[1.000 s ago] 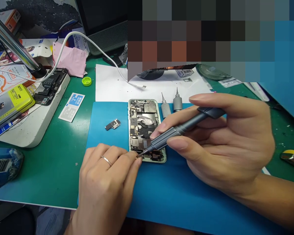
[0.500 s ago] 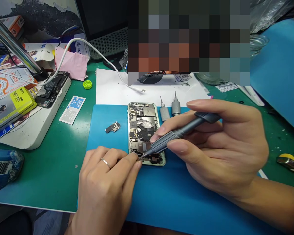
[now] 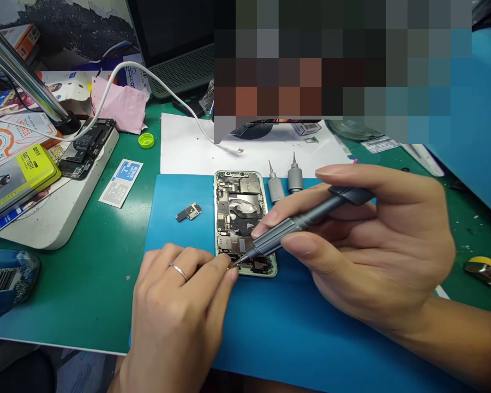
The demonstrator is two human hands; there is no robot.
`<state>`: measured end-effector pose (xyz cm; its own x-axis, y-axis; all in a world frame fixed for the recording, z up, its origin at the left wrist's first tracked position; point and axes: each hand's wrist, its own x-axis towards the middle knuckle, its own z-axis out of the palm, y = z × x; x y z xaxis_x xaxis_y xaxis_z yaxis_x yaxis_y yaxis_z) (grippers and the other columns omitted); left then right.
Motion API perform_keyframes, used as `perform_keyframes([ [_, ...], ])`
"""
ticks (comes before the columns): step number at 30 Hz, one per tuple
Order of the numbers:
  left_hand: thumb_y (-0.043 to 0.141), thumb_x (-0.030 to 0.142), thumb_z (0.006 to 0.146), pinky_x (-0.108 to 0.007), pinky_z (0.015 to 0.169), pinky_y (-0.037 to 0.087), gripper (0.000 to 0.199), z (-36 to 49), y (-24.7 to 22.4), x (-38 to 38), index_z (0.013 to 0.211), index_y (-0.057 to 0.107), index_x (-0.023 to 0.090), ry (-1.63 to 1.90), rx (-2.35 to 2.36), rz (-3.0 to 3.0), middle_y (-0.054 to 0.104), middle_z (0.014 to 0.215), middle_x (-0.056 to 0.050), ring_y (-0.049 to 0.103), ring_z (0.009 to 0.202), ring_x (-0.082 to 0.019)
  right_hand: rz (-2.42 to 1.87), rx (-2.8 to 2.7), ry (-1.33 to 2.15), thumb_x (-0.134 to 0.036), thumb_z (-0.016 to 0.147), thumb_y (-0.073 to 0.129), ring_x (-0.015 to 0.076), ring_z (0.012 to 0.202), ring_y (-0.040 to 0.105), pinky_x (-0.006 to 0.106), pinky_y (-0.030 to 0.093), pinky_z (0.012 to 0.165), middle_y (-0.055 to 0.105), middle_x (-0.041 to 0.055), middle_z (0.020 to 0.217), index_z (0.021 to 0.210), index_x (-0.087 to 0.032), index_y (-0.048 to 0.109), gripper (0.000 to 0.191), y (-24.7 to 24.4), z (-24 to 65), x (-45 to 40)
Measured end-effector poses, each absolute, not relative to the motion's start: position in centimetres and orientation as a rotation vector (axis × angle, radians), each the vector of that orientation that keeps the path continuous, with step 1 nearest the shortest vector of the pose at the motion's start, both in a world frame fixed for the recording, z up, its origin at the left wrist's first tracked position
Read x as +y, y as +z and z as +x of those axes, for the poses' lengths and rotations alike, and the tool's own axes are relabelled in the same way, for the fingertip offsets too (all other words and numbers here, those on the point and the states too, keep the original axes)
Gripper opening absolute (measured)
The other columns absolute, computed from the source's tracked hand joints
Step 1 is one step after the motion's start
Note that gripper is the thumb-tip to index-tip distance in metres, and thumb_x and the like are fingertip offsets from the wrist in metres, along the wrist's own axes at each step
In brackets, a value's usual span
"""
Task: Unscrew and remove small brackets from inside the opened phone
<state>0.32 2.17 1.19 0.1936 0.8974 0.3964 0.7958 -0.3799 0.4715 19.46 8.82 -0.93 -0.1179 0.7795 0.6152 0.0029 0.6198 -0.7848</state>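
Note:
An opened smartphone (image 3: 245, 207) lies face up on the blue mat, its inner parts exposed. My right hand (image 3: 372, 245) holds a grey precision screwdriver (image 3: 286, 229) slanted down to the left, its tip over the phone's lower left corner. At that same corner is my left hand (image 3: 175, 305), closed, with thumb and index fingertips meeting around the screwdriver tip. Whatever lies between those fingertips is hidden. Left of the phone rests a small metal-and-black phone part (image 3: 189, 212).
Two grey screwdriver bits with knurled bodies, one of them this bit holder (image 3: 295, 177), stand beyond the phone. A white cable (image 3: 147, 73) arches over white paper (image 3: 184, 144). Boxes, a battery pack (image 3: 20, 185) and a metal pole (image 3: 28, 71) crowd the left. A yellow cutter (image 3: 485, 271) lies right.
Both hands, the phone and the screwdriver keep nearly the same positions relative to one another. The view has shifted very slightly.

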Motion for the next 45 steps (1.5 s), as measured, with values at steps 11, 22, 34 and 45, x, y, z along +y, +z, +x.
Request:
perform_keyframes([
  [11,0.065,0.019,0.103,-0.036,0.074,0.039,0.012,0.4,1.13,2.14,0.103,0.077,0.022,0.934,1.658,2.299,0.075,0.088,0.004,0.059,0.077,-0.015,-0.64,-1.545,0.773,-0.013,0.09,0.082,0.0113,0.08,0.077,0.023,0.068,0.06,0.071,-0.0039,0.096,0.136,-0.035,0.065,0.054,-0.99,19.43,8.9],
  [22,0.066,0.018,0.102,-0.036,0.075,0.039,0.011,0.41,1.3,2.18,0.098,0.075,0.022,0.932,1.66,2.307,0.075,0.087,0.005,0.059,0.077,-0.015,-0.646,-1.553,0.764,-0.011,0.089,0.081,0.0096,0.084,0.077,0.018,0.068,0.061,0.067,-0.0033,0.1,0.137,-0.036,0.065,0.056,-0.76,19.35,9.08],
  [34,0.069,0.02,0.101,-0.035,0.075,0.04,0.009,0.42,1.51,2.14,0.096,0.076,0.023,0.926,1.678,2.289,0.075,0.086,0.006,0.059,0.076,-0.016,-0.674,-1.562,0.724,-0.019,0.093,0.08,0.0115,0.081,0.077,0.023,0.069,0.061,0.066,-0.0027,0.098,0.137,-0.039,0.066,0.051,-0.85,19.2,8.96],
  [45,0.068,0.018,0.101,-0.036,0.074,0.039,0.014,0.52,1.6,2.1,0.089,0.074,0.023,0.911,1.691,2.281,0.074,0.081,0.006,0.059,0.073,-0.016,-0.653,-1.545,0.731,-0.013,0.089,0.082,0.0135,0.078,0.077,0.024,0.07,0.058,0.07,-0.0021,0.097,0.134,-0.036,0.069,0.052,-0.66,19.41,8.86],
])
